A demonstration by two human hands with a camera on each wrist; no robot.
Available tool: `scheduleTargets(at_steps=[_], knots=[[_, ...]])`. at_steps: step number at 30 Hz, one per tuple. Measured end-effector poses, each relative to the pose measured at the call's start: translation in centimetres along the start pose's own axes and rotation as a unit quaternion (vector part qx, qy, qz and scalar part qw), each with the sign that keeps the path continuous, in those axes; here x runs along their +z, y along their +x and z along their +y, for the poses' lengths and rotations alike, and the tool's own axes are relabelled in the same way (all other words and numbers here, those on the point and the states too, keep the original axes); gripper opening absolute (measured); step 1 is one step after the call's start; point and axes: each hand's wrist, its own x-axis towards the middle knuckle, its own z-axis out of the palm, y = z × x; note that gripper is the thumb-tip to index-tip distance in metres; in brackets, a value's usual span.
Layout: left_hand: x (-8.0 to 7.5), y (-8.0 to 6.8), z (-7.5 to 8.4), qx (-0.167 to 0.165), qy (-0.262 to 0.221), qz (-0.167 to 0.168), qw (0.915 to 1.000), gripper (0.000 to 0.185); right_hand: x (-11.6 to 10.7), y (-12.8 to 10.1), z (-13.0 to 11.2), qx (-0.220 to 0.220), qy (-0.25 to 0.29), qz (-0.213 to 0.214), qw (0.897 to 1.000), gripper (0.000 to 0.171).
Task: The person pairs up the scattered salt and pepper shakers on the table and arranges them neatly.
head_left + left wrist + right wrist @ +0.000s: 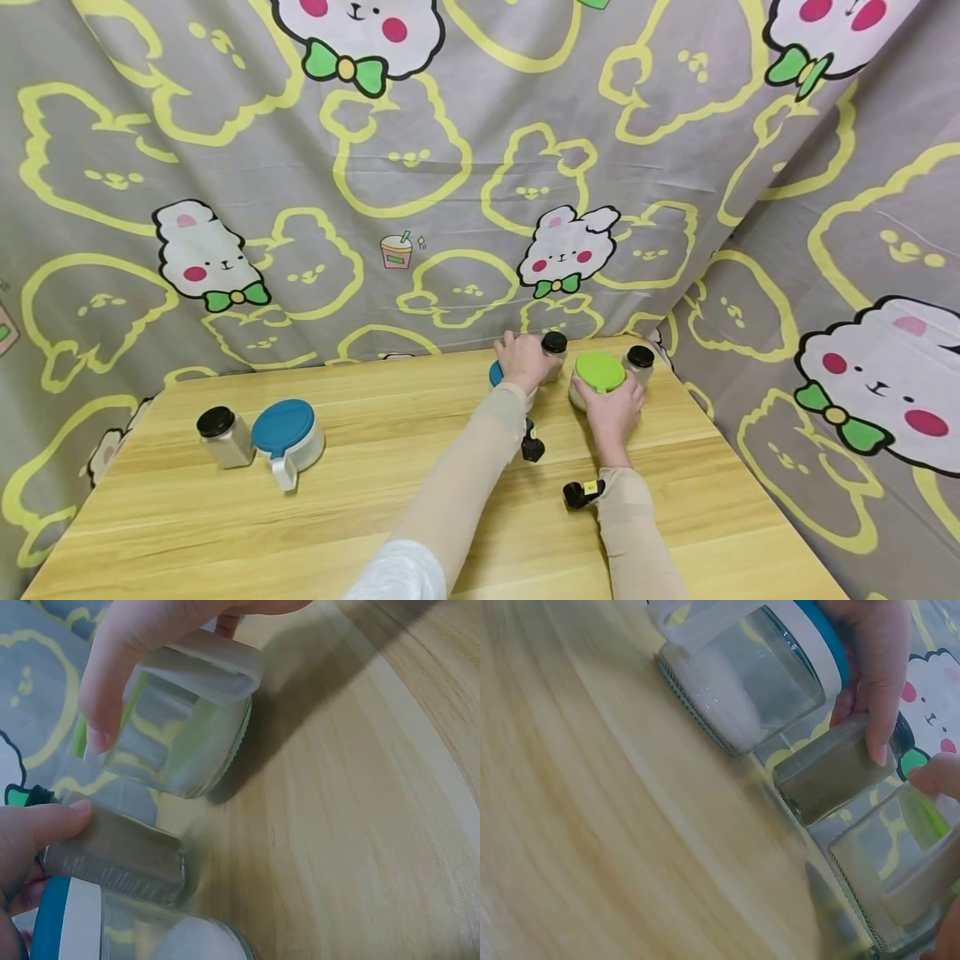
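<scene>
Two hands on jars at the far edge of the table.

The left hand point(522, 358) has its grip curled over a blue-lidded glass jar point(780, 675), with a fingertip also touching the small black-capped jar point(554, 350) just beside it. The right hand point(613, 410) clasps its grip round the green-lidded glass jar point(598, 372), thumb and fingers against the glass. Another black-capped jar point(640, 361) stands just right of the green lid. All four sit close together near the patterned cloth backdrop point(420, 183). Well apart, on the left of the wooden table point(375, 500), stand a second blue-lidded jar point(287, 439) and a black-capped jar point(222, 436), side by side.
</scene>
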Motion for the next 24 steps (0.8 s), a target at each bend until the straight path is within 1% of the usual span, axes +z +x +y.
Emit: scheduleTargets(at_steps=[4, 11, 18, 24], knots=[[-0.2, 0.0, -0.1, 0.005, -0.02, 0.009, 0.9997, 0.042, 0.0, 0.0, -0.1, -0.005, 0.001, 0.002, 1.0, 0.103], [-0.9, -0.4, -0.1, 0.013, -0.047, 0.018, 0.9986, 0.056, -0.3, 0.2, -0.2, -0.001, -0.002, 0.006, 1.0, 0.102], [-1.4, -0.7, -0.1, 0.027, -0.057, 0.033, 0.9975, 0.057, -1.1, 0.5, -0.7, 0.005, -0.001, 0.001, 1.0, 0.105], [-1.9, -1.0, -0.2, 0.037, -0.078, 0.051, 0.995, 0.058, -1.6, 0.7, -1.0, 0.003, 0.004, 0.001, 1.0, 0.106]])
